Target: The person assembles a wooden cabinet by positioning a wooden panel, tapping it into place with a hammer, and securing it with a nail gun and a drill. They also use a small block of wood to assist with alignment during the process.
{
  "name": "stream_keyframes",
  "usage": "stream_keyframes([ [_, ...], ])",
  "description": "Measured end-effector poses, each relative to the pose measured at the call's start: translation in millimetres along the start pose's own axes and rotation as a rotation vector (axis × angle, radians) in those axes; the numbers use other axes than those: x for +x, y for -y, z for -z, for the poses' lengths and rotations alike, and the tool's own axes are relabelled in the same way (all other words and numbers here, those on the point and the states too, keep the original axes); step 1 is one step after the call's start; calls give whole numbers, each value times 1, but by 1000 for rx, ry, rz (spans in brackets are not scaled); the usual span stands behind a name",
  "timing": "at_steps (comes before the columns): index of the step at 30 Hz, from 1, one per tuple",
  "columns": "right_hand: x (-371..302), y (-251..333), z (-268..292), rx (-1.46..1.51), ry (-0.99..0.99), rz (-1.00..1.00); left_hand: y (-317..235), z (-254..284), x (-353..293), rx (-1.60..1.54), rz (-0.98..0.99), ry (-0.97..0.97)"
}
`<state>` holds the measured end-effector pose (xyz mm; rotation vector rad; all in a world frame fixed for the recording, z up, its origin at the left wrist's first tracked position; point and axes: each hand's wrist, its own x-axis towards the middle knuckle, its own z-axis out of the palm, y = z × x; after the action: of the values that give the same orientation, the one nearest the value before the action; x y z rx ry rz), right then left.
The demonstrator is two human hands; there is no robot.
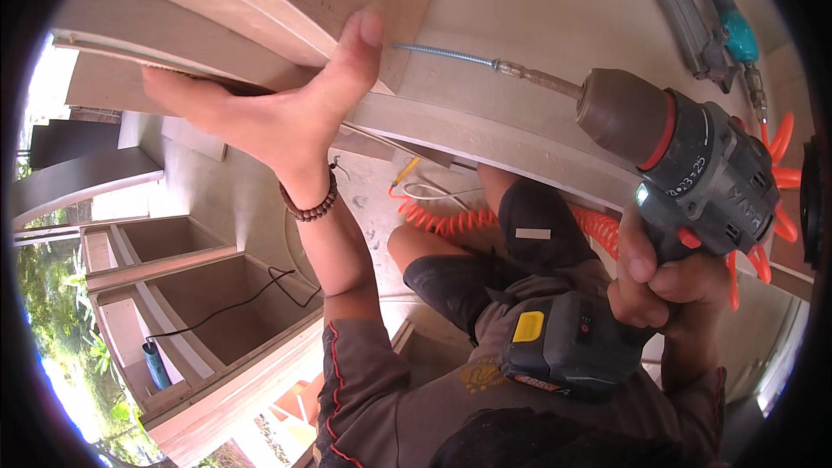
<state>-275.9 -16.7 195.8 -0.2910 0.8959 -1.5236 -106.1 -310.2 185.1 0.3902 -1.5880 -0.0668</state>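
Observation:
My right hand point(667, 286) is wrapped round the handle of a black cordless drill point(693, 165) with a lit lamp. From its chuck a long bit point(550, 80) carries a long thin screw point(442, 54), which points left, its tip just right of my left thumb. My left hand point(277, 117), with a beaded bracelet on the wrist, is spread wide against a wooden frame piece point(269, 4). The thumb points up along the wood's end and the index finger stretches left beside a board edge; the other fingers are hidden.
An orange coiled air hose point(451, 221) runs behind my legs and the drill. A teal-handled air tool point(737, 35) lies at the upper right. Open wooden cabinet boxes point(191, 286) stand at the left, with a corded teal tool point(158, 366) in one. A long pale panel edge point(485, 137) crosses the middle.

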Motion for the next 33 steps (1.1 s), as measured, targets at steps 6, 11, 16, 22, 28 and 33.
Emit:
stream_keyframes([
  [6, 3, 2, -2, -13, 21, -46, 7, 2, 1, -1, 52, -36],
  [11, 6, 1, -3, -47, 4, -49, 7, 3, 2, 28, 70, -41],
  [16, 7, 0, -9, -19, -25, -41, 4, 0, 2, -68, 114, -50],
  [22, 9, 0, -13, -60, -37, -55, 2, -2, 1, -71, 102, -66],
  [28, 13, -2, -16, -60, -31, -83, 7, -6, 0, -142, 66, -98],
  [33, 16, -3, -21, -83, -42, -95, 6, -2, 1, -148, 90, -55],
])
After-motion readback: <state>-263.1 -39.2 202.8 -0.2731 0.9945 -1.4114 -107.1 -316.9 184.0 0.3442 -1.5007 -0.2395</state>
